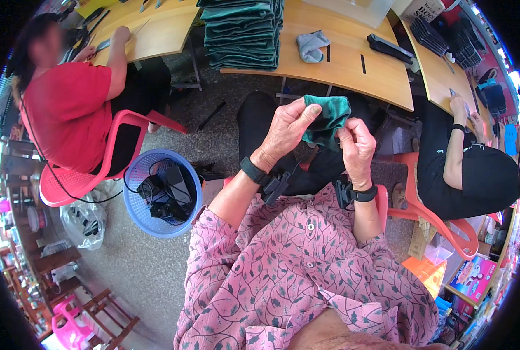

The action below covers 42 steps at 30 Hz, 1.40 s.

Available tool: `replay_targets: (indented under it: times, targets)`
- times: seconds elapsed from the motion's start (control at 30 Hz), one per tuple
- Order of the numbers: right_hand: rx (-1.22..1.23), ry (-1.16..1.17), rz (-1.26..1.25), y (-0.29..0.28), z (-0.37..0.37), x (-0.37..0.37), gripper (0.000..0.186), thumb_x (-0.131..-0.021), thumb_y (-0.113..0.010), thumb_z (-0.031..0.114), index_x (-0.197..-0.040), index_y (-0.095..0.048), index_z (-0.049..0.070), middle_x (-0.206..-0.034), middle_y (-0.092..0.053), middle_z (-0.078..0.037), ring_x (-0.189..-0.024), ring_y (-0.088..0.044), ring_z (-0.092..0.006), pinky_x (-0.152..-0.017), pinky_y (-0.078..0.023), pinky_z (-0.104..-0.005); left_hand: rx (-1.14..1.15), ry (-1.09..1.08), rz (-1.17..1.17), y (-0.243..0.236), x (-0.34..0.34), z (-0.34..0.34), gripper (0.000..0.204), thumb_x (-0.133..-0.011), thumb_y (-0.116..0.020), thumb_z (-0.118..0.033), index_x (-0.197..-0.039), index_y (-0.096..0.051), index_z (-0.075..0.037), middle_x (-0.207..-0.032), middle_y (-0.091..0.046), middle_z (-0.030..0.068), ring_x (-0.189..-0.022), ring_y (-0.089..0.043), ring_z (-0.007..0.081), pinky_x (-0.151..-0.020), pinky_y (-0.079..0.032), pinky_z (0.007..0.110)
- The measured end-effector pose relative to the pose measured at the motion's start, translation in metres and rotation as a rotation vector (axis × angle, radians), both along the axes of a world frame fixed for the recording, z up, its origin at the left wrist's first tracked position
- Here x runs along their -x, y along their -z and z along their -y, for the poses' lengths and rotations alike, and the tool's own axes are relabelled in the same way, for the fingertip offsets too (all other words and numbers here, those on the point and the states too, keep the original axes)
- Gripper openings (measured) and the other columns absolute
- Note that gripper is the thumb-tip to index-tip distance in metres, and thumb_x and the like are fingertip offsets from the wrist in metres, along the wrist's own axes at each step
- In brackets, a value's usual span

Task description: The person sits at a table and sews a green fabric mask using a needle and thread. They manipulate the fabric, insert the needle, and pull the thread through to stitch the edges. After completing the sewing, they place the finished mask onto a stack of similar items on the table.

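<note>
The left hand (284,129) and right hand (358,150) each pinch an edge of a small green cloth (330,114), velvety and softly rumpled between them. Past it I see folded green fabric (241,35) stacked high on a smooth wooden surface (343,73), near a crumpled grey cloth (312,46).

I can count two hands up close from far away: one left hand (286,125), one right hand (359,149). I count one green cloth (333,108), one tall green pile (241,38), one gray cloth (311,48), one blue basket (155,228), three wooden counters (344,77), two dark wrist straps (251,170) and two other people (73,111).
</note>
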State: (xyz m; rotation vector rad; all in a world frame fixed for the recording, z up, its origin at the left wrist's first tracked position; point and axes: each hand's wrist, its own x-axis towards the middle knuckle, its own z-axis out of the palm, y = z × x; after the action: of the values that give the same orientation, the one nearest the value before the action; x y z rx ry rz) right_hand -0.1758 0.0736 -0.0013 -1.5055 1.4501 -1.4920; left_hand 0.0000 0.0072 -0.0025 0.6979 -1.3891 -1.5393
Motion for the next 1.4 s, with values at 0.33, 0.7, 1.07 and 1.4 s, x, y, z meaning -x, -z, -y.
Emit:
replay_targets:
  times: [0.33, 0.7, 1.07, 1.4]
  targets:
    - [0.021, -0.048, -0.054, -0.004, 0.001, -0.004, 0.002, -0.091, -0.062, -0.001, -0.090, -0.061, -0.001, -0.072, -0.061, 0.001, -0.066, -0.056, -0.0052, -0.061, -0.046, -0.0213, -0.122, -0.045, -0.156, -0.008, -0.004, 0.000, 0.031, -0.099, -0.059, -0.023, -0.118, -0.065, 0.000, -0.100, -0.069, 0.0006, -0.090, -0.060, 0.0061, -0.082, -0.048, 0.023]
    - [0.018, 0.095, 0.049, 0.000, 0.002, 0.000, 0.005, -0.094, -0.062, 0.003, -0.097, -0.064, 0.000, -0.079, -0.064, 0.000, -0.071, -0.057, -0.0049, -0.066, -0.048, -0.0206, -0.152, -0.202, -0.102, -0.009, -0.005, 0.002, 0.026, -0.100, -0.057, -0.024, -0.107, -0.071, -0.003, -0.085, -0.065, -0.0055, -0.076, -0.052, 0.0016, -0.068, -0.044, 0.020]
    - [-0.053, 0.011, 0.039, -0.002, 0.003, 0.016, 0.005, -0.093, -0.063, 0.004, -0.094, -0.065, -0.001, -0.076, -0.064, 0.000, -0.069, -0.059, -0.0053, -0.064, -0.048, -0.0206, -0.012, -0.297, -0.072, 0.000, -0.006, 0.011, 0.029, -0.095, -0.064, -0.019, -0.119, -0.062, -0.002, -0.109, -0.062, 0.0035, -0.099, -0.057, 0.0110, -0.088, -0.047, 0.026]
    - [-0.117, -0.094, -0.026, -0.008, 0.002, 0.010, 0.004, -0.092, -0.062, 0.001, -0.090, -0.065, 0.000, -0.071, -0.064, 0.001, -0.067, -0.059, -0.0052, -0.061, -0.047, -0.0214, 0.611, -0.343, 0.388, -0.015, -0.009, 0.008, 0.024, -0.083, -0.074, -0.012, -0.105, -0.068, -0.004, -0.092, -0.063, 0.0074, -0.081, -0.063, 0.0188, -0.072, -0.051, 0.030]
